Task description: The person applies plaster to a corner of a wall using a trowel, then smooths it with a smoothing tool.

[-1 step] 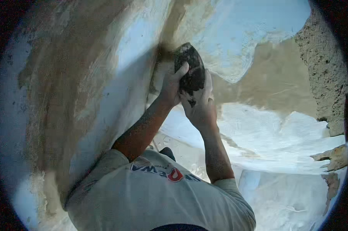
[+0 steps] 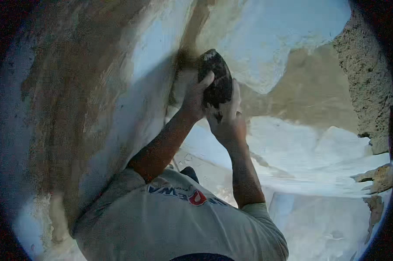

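Note:
A dark, blackish object, rounded at its sides and narrowing to a pointed upper end, is held between my two hands close to the corner of the walls. Pale smears mark its surface; its exact kind cannot be made out. My left hand grips its left side, thumb pressed on the face turned to me. Below it and along its right edge my right hand is wrapped, fingers pointing up. Whitish residue coats the fingers. The object's far side is hidden.
A patchy brown and pale blue wall rises close along my left arm. Ahead is another wall with beige and light blue patches. Rough, broken plaster runs down the right, with jagged pieces below.

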Motion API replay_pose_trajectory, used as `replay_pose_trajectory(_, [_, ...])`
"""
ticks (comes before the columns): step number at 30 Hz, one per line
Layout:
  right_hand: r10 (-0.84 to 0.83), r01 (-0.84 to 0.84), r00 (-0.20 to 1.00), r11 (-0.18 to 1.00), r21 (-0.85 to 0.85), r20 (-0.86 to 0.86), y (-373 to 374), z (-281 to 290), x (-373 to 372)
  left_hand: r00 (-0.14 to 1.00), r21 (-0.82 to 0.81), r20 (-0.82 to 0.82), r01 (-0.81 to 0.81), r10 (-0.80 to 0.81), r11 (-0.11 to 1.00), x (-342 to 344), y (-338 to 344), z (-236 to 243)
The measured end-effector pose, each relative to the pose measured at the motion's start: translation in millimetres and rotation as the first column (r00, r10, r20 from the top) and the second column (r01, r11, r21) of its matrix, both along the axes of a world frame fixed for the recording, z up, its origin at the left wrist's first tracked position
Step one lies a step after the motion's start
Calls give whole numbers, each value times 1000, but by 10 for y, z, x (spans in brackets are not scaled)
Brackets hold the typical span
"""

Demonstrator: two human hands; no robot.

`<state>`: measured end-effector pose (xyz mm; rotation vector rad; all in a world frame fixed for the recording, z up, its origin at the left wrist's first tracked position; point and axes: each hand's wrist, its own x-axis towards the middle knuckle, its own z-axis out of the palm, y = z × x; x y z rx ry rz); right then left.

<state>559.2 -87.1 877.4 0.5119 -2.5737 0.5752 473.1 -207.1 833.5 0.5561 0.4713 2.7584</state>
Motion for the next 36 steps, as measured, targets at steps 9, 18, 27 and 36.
replay_pose_trajectory(9, [-96, 100, 993, 994, -49, 72, -10, -80, 68, 990, -13, 85, -114, 115, 993, 92, 81, 71])
replay_pose_trajectory(18, [-170, 174, 960, 985, 2, 224, 16, -10, 72, 994, 14, 36, -104, 104, 994, 6, 95, -66])
replay_pose_trajectory(27, [-133, 135, 976, 991, 2, 170, 69, -38, 59, 979, -146, 3, -200, 203, 969, 29, 138, -70])
replay_pose_trajectory(36, [-141, 153, 962, 988, -32, 233, 127, 44, 18, 942, -101, -139, -321, 307, 942, 69, 181, -21])
